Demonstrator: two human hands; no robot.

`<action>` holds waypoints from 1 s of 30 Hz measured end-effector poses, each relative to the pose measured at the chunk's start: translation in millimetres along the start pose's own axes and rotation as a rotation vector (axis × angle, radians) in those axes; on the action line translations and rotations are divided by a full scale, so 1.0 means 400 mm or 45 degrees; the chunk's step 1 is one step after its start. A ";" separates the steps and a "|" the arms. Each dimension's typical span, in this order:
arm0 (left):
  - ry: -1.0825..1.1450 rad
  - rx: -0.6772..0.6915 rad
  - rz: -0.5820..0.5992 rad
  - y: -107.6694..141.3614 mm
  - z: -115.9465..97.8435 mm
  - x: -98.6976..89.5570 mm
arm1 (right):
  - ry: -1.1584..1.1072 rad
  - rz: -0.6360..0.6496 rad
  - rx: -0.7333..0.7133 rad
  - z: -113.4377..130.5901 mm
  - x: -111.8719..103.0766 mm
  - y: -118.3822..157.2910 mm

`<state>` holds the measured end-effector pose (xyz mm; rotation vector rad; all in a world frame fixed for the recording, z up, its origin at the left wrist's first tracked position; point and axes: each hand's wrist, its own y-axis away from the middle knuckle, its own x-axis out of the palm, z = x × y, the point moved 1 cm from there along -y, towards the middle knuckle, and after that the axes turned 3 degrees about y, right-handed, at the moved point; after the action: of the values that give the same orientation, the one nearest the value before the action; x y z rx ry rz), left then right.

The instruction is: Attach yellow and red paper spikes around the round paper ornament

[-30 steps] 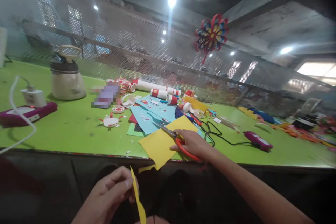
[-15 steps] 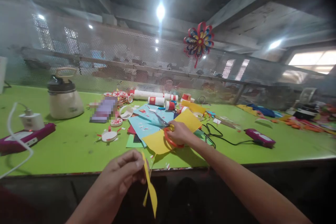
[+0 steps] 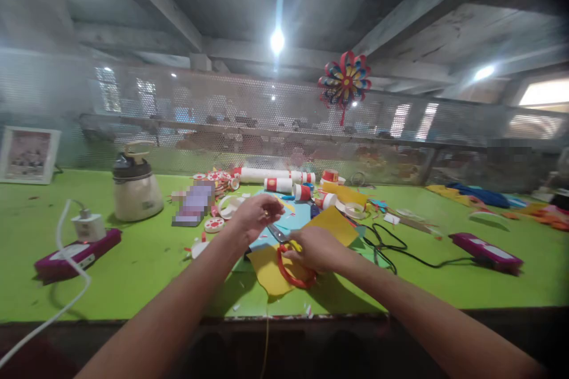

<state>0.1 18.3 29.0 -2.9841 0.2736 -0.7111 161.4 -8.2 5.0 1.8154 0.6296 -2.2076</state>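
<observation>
My right hand grips a pair of scissors with red-orange and yellow handles. Their metal blades point up and left, toward my left hand. Yellow paper lies under the scissors and spreads to both sides of that hand. Above the light blue paper, my left hand has its fingers loosely bent and apart, with nothing visible between them. A small yellow paper piece shows just beyond its fingertips on the blue paper.
White-and-red paper cups and tape rolls lie behind the papers. At left stand a beige jug and a purple power strip; a second purple power strip with black cable lies right. A paper flower hangs above.
My left hand has moved from the table's front edge, where it held a yellow paper strip, forward over the blue paper. My right hand stays around the scissors. The view has shifted left and up.
</observation>
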 end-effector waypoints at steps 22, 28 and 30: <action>-0.293 0.251 0.209 -0.005 0.085 0.012 | -1.598 -0.038 0.069 -0.053 0.023 -0.051; -0.335 0.147 0.210 -0.010 0.097 0.008 | -1.347 -0.161 -0.001 -0.062 0.028 -0.053; -0.344 0.140 0.170 -0.013 0.101 0.004 | -1.337 -0.213 -0.011 -0.062 0.028 -0.053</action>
<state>20.7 23.8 -5.7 -2.8775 0.3979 -0.2950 171.7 22.8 -5.6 0.4004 0.5275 -2.7784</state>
